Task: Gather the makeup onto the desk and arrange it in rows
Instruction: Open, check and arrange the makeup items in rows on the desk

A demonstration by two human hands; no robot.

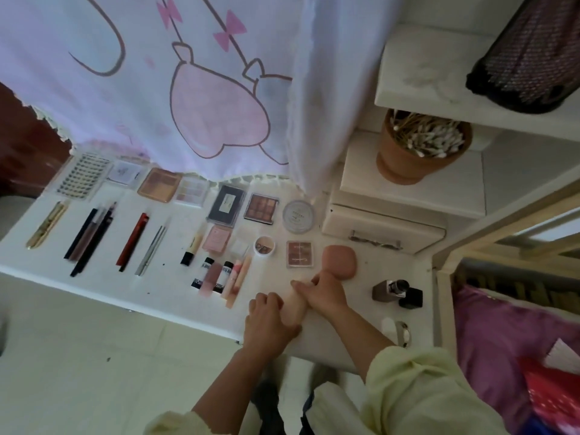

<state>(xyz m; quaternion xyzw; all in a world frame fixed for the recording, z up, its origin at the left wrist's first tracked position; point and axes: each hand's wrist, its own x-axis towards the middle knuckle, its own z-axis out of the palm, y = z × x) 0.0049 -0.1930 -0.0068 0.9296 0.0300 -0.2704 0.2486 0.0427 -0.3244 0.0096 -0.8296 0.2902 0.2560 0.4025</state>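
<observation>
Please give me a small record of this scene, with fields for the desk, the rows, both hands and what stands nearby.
desk: white desk, makeup laid in rows
back row: includes brown eyeshadow palette, round compact
front row: includes dark pencils, tubes
held item: pink paddle-shaped item
left hand: grips the handle's end
right hand: grips the handle nearer the head
nearby: pot of cotton swabs

The left hand [270, 320] and the right hand [324, 295], just ahead of it, are held out forward, and each is curled round one pale pink rounded handle [295, 309].
</observation>
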